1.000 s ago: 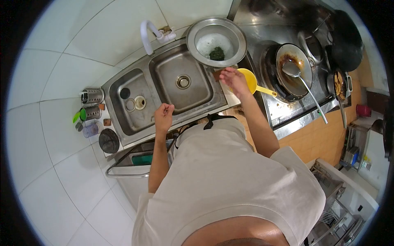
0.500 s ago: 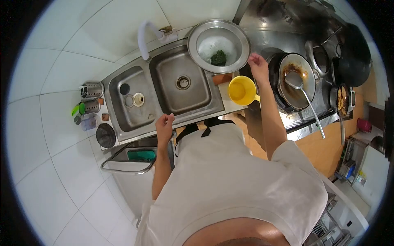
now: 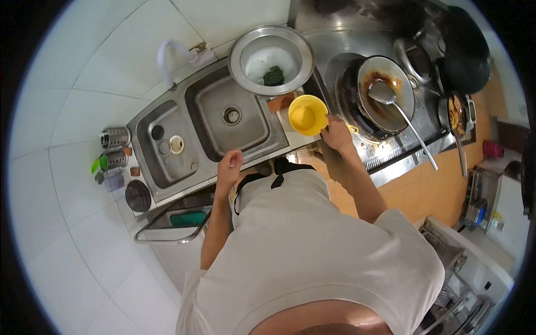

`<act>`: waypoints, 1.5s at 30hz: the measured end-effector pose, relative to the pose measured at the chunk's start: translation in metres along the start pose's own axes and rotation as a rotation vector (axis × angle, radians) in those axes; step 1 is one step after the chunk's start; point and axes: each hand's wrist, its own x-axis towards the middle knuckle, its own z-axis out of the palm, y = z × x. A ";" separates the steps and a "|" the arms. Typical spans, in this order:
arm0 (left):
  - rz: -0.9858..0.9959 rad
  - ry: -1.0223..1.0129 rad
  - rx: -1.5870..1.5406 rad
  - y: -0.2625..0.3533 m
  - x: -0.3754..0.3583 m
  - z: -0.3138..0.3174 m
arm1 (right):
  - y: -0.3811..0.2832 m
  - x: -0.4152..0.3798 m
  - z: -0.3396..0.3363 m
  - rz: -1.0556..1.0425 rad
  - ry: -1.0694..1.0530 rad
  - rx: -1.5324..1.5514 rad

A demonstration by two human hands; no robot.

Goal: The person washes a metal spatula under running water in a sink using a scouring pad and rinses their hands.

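Note:
My right hand (image 3: pixel 337 134) is closed on the handle of a yellow plastic dipper (image 3: pixel 298 129), whose handle end shows past the fingers. The dipper stands upright on the counter strip between sink and stove, with some liquid visible in it. My left hand (image 3: pixel 229 166), its fingers loosely curled and nothing visible in them, hovers over the front edge of the double sink (image 3: pixel 210 180). Behind the dipper, a wide-rimmed metal basin (image 3: pixel 237 70) contains whitish foam and a dark green scrubbing pad (image 3: pixel 273 76).
A wok (image 3: pixel 403 116) with brown residue holds a metal spatula (image 3: pixel 383 93) whose handle extends over the stove front. A white faucet (image 3: pixel 163 66) rises behind the sink. Perforated metal holders (image 3: pixel 115 137) stand at the left. A pan of food (image 3: pixel 456 114) sits far right.
My right hand has moved from beside the basin's rim down to the dipper's handle and closed on it. My left hand stays near the sink's front edge. The view has shifted slightly.

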 end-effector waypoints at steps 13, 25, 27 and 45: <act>-0.082 -0.012 -0.070 -0.042 -0.043 -0.021 | -0.012 -0.067 0.005 -0.031 0.134 0.172; 0.012 -0.101 -0.083 -0.022 -0.050 0.050 | -0.003 -0.248 -0.012 0.165 0.222 0.625; -0.028 -0.109 -0.011 -0.015 -0.060 0.063 | 0.018 -0.260 -0.009 0.161 0.260 0.632; -0.378 0.003 -0.458 0.038 -0.264 0.304 | 0.265 -0.335 -0.069 0.034 0.042 0.534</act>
